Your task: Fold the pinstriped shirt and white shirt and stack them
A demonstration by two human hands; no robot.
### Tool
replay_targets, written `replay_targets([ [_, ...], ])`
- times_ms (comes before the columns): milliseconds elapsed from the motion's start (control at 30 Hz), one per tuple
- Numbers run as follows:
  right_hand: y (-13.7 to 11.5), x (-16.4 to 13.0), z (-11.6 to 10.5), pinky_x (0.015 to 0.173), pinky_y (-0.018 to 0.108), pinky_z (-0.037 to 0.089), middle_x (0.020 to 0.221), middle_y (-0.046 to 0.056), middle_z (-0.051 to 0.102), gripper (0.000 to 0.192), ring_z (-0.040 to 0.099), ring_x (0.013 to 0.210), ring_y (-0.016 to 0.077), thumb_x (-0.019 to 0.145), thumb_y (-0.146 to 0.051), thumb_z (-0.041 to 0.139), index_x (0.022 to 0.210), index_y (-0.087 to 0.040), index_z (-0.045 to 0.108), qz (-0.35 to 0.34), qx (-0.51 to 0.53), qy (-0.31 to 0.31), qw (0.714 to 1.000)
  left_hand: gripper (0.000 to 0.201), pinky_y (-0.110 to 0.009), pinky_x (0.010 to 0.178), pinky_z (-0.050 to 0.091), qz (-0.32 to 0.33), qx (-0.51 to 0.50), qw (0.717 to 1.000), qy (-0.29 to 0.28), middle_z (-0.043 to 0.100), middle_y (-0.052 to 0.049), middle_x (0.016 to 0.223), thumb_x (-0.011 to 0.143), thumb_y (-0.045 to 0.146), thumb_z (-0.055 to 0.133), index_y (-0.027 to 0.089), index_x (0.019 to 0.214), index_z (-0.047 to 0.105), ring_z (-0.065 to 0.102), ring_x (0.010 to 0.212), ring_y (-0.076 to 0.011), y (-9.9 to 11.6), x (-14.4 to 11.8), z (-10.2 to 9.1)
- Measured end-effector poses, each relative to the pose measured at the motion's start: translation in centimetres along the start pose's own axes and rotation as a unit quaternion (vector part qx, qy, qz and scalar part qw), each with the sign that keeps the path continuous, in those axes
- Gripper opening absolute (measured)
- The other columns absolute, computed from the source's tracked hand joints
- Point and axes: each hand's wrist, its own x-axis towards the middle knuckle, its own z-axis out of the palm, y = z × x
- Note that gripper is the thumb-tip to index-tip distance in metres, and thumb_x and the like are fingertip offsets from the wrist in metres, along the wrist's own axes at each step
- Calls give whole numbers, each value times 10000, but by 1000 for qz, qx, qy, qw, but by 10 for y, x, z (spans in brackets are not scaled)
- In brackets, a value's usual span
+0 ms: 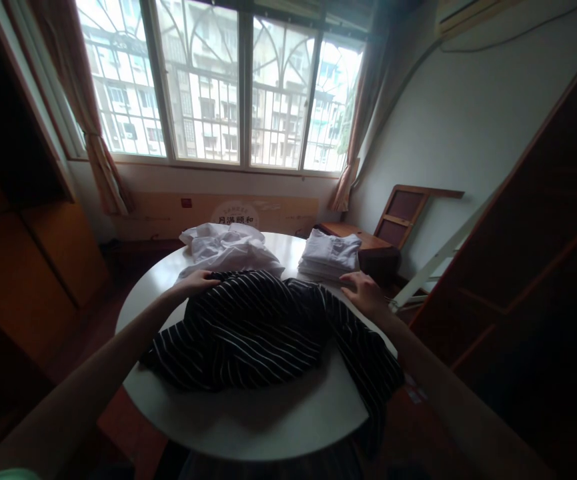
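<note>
Head view of a round white bench (268, 413) occupying the centre and lower middle of the frame. A black garment with thin white stripes (253, 327) lies spread across the bench, rumpled, with one part hanging over the bench edge at lower right.

The left hand (197, 283), reaching in from the lower left of the frame, rests palm down on the far left edge of the striped garment; its fingers lie flat and loosely spread on the cloth, and whether they pinch any fabric cannot be told. The right hand (365, 291), reaching in from the lower right, rests at the garment's far right edge, fingers extended and slightly apart, touching the cloth; a closed grip is not visible here either.

Beyond the left hand, above centre of the frame, lies a loose heap of white clothing (225, 248), touching the striped garment's far edge. Just beyond the right hand sits a neat stack of folded white garments (329, 255) near the bench's far right rim.

Behind the bench: a wide barred window (218, 80) with tied-back curtains (101, 160) across the upper frame, and a wooden folding chair (403, 213) leaning at the wall, right of centre.
</note>
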Motion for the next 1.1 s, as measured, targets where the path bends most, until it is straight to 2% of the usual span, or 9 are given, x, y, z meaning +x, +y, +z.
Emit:
replay_targets([
  [67, -28, -15, 17, 826, 378, 423, 901, 95, 615, 177, 556, 896, 229, 737, -240, 552, 875, -151, 618, -68, 5, 22, 997, 511, -293, 662, 475, 13, 24, 999, -18, 676, -66, 806, 523, 424, 703, 114, 924, 641, 610, 749, -228, -5, 6, 7],
  [167, -75, -46, 46, 795, 334, 446, 953, 72, 617, 337, 565, 885, 202, 719, -377, 612, 994, -183, 588, -183, 65, -149, 970, 457, -286, 618, 464, 21, 37, 999, -18, 671, -71, 763, 562, 458, 661, 113, 862, 651, 603, 695, -218, -5, 11, 21],
  [233, -97, -60, 63, 857, 353, 416, 1081, 88, 576, 557, 519, 1008, 230, 649, -455, 664, 1122, -196, 524, -216, 70, -197, 954, 404, -280, 586, 451, 34, 56, 998, 8, 665, -66, 724, 609, 465, 612, 121, 815, 654, 589, 655, -204, 0, 14, 27],
  [300, -107, -61, 74, 861, 350, 412, 1097, 94, 567, 539, 515, 1015, 225, 700, -469, 614, 1146, -190, 501, -196, 76, -186, 960, 351, -265, 581, 437, 68, 90, 993, 28, 664, -52, 724, 648, 451, 569, 141, 789, 656, 576, 649, -188, 10, 17, 28],
  [500, -68, 3, 69, 902, 342, 352, 1098, 130, 561, 335, 475, 1062, 242, 809, -302, 507, 1098, -135, 530, -23, -38, -49, 998, 327, -251, 566, 397, 122, 276, 949, 89, 646, -44, 646, 642, 453, 562, 153, 722, 665, 565, 635, -188, 33, 22, 8],
  [667, -25, 36, 70, 760, 289, 412, 1058, 162, 585, 546, 544, 938, 258, 751, -514, 519, 1067, -69, 548, 139, 12, -215, 967, 398, -241, 586, 421, 85, 255, 962, -58, 661, -36, 700, 558, 468, 649, 151, 798, 670, 577, 655, -180, 30, 26, 1],
  [800, -22, 39, 82, 598, 248, 409, 722, 71, 632, 485, 555, 668, 173, 796, -516, 435, 790, -75, 636, 128, 112, -312, 935, 441, -265, 738, 445, 128, 112, 970, -173, 658, -43, 950, 562, 383, 676, 167, 946, 643, 575, 846, -201, 36, 9, 17],
  [1000, -49, 45, 62, 601, 197, 398, 653, -25, 594, 282, 505, 604, 88, 651, -368, 656, 803, -130, 660, -8, 183, -530, 828, 221, -323, 744, 459, 62, 40, 959, -273, 678, -45, 782, 533, 235, 703, 173, 745, 695, 597, 794, -223, 50, -28, 11],
  [1100, -56, 67, 40, 547, 192, 397, 581, -30, 554, 216, 482, 544, 78, 670, -317, 644, 747, -115, 647, -16, 163, -502, 849, 224, -321, 730, 462, 30, 52, 973, -223, 675, -62, 751, 514, 175, 678, 139, 734, 693, 607, 760, -227, 53, -18, -5],
])
